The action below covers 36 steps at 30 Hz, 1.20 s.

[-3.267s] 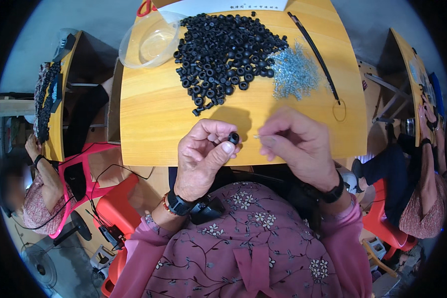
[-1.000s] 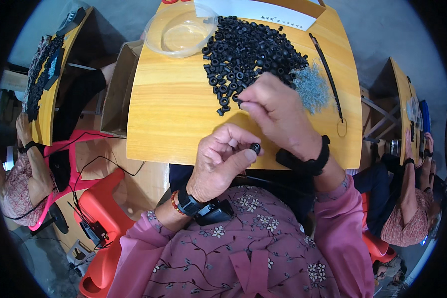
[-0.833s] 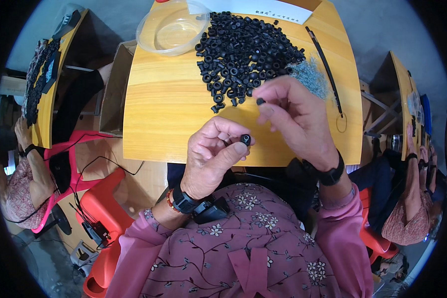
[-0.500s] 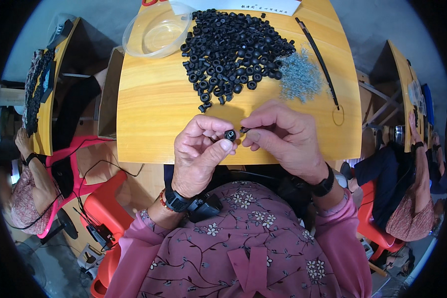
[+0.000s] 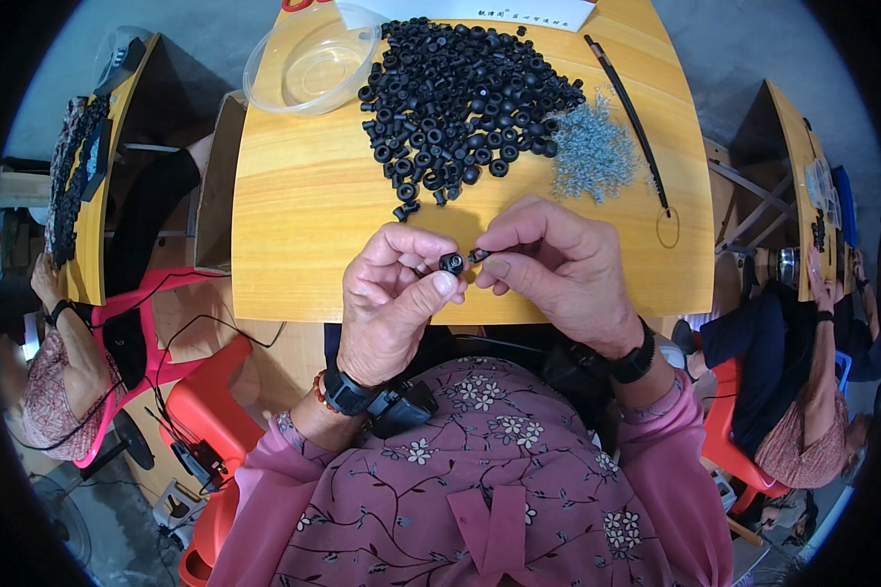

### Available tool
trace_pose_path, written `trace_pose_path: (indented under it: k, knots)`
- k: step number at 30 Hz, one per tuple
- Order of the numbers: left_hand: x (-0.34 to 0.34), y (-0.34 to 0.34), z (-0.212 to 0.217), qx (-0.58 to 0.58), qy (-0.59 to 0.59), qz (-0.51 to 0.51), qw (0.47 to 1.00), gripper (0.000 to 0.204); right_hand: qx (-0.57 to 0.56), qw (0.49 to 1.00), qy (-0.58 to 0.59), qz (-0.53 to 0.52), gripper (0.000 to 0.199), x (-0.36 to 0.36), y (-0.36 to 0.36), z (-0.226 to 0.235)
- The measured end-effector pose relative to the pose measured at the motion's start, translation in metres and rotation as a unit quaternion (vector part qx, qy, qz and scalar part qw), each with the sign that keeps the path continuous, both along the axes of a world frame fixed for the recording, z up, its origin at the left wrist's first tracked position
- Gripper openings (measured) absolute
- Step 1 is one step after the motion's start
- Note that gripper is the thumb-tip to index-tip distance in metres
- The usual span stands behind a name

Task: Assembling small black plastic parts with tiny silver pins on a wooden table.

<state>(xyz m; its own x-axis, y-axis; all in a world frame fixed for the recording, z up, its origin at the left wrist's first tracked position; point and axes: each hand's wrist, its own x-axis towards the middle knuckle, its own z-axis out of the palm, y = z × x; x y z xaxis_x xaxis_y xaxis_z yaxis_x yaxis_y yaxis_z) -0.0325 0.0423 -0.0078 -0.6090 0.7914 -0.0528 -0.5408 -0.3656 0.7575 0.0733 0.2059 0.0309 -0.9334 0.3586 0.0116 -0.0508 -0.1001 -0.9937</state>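
Observation:
Between the thumb and fingers of my left hand [image 5: 398,289] is a small black ring-shaped part [image 5: 451,263], its round opening turned up. My right hand [image 5: 558,269] pinches a small dark piece [image 5: 478,254] with a brownish tip, close to the black part; whether they touch is hard to tell. Both hands are above the near edge of the wooden table [image 5: 294,225]. Beyond them spreads a heap of black round parts [image 5: 460,98], many with holes. To its right lies a pile of tiny blue-grey pieces [image 5: 594,152].
A clear plastic bowl [image 5: 313,61] stands at the far left, by a white printed board [image 5: 470,13]. A thin black stick [image 5: 628,122] with a loop lies at the right. Red stools [image 5: 206,391] and a person [image 5: 73,372] at another table are on the left; another person [image 5: 803,421] sits right.
My right hand's piece has tilted slightly and shows more of its brownish tip. My left hand has barely moved. The person on the right has shifted their arm.

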Motion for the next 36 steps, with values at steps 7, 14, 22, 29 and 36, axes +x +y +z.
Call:
trace_pose_path:
  k: [7,14,22,29,36]
  knots:
    - [-0.001,0.0,-0.001,0.006,-0.009,-0.007,1.0,0.022,0.051,0.998,0.035,-0.001,0.013,-0.002,0.0,0.002]
    - [-0.001,0.0,-0.003,0.006,0.003,-0.008,1.0,0.022,0.116,0.992,0.045,-0.006,0.014,-0.006,0.0,0.003]
    - [-0.002,-0.001,-0.005,-0.001,0.011,-0.016,1.0,0.023,0.144,0.988,0.054,-0.002,0.014,-0.008,0.0,0.001]
    - [-0.001,-0.002,-0.007,-0.005,0.02,-0.012,1.0,0.022,0.256,0.962,0.094,0.017,0.015,-0.011,0.005,0.006]
    - [0.0,0.0,-0.005,-0.005,0.022,-0.001,1.0,0.024,0.273,0.958,0.083,0.026,0.013,-0.011,0.005,0.01]
